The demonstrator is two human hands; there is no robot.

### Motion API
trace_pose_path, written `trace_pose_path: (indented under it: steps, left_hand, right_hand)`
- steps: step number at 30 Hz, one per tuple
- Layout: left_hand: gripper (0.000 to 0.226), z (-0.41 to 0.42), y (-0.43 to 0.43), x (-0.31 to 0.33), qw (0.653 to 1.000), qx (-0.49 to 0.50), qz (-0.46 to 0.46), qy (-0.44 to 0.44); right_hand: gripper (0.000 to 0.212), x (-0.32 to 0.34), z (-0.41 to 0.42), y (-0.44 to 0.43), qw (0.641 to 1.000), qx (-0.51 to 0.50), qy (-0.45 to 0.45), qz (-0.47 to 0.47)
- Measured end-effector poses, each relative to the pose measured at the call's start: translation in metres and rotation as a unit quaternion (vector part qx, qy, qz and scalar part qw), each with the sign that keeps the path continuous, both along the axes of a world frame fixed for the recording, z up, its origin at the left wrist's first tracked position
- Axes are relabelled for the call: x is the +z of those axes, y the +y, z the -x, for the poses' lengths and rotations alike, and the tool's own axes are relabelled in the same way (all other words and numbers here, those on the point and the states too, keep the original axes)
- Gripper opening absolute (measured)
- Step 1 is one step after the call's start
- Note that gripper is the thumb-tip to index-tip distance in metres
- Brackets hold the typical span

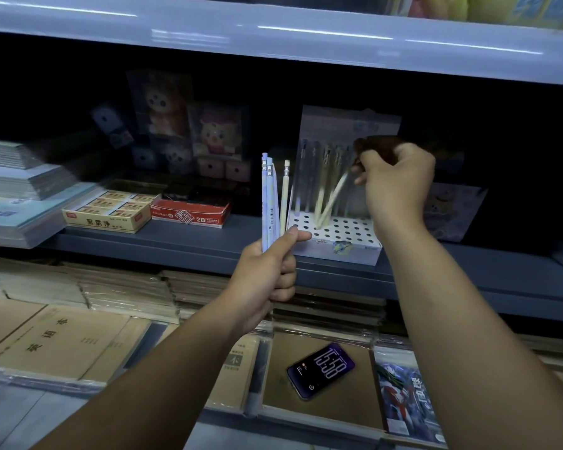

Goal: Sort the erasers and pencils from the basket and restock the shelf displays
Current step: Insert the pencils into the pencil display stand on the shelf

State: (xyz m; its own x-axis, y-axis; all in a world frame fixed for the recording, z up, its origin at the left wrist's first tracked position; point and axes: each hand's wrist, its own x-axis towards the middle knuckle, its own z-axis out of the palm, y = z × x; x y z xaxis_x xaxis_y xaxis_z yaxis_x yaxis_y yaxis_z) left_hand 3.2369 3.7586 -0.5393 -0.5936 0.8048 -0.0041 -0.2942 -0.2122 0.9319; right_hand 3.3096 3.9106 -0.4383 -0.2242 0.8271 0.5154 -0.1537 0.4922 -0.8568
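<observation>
My left hand [267, 274] grips a small bunch of pale blue and cream pencils [272, 203], held upright in front of the shelf. My right hand [394, 177] pinches the top of one cream pencil [333, 198] that leans with its lower end in a hole of the white perforated pencil stand [345, 237]. The stand sits on the grey shelf [182, 245] and holds a few other pencils near its back card. Two boxes of erasers [111, 211] [190, 212] lie on the same shelf to the left. No basket is in view.
Stacks of wrapped notebooks [20, 190] fill the shelf's left end. Brown exercise books [62, 339] lie on the lower level, with a phone [320, 370] face up on them. Cartoon packs [189, 125] stand at the shelf's back. An upper shelf edge [306, 37] overhangs.
</observation>
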Motion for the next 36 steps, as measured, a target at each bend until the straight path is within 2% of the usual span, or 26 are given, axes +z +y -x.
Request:
trace_pose_path:
  steps: [4,10,18,22,26,29,36]
  left_hand:
    - [0.034,-0.001,0.0,0.002,1.0,-0.002,-0.004,-0.001]
    - [0.03,-0.005,0.001,0.004,1.0,0.005,0.001,0.005]
    - [0.025,-0.003,-0.001,0.003,1.0,0.012,-0.021,0.012]
    - [0.024,-0.002,-0.002,0.002,0.999,0.008,-0.03,0.017]
    - [0.028,-0.002,-0.001,0.002,0.999,0.0,-0.035,0.02]
    - [0.031,-0.004,0.001,0.002,0.999,-0.015,-0.041,0.018]
    - [0.032,-0.004,0.003,0.001,0.999,-0.036,-0.033,0.013]
  right_hand:
    - [0.014,-0.008,0.007,-0.003,0.998,0.004,-0.047,-0.042]
    - [0.017,-0.017,0.019,-0.005,0.991,0.018,-0.101,-0.085]
    - [0.019,-0.013,0.014,-0.006,0.99,0.05,-0.108,-0.072]
    - [0.027,-0.011,0.01,-0.003,0.993,0.024,-0.099,-0.066]
    - [0.027,-0.005,0.002,-0.012,0.987,0.131,-0.093,-0.021]
    - [0.017,-0.003,-0.004,-0.014,0.969,0.222,-0.111,0.002]
    - [0.016,-0.004,-0.007,-0.011,0.96,0.249,-0.123,0.032]
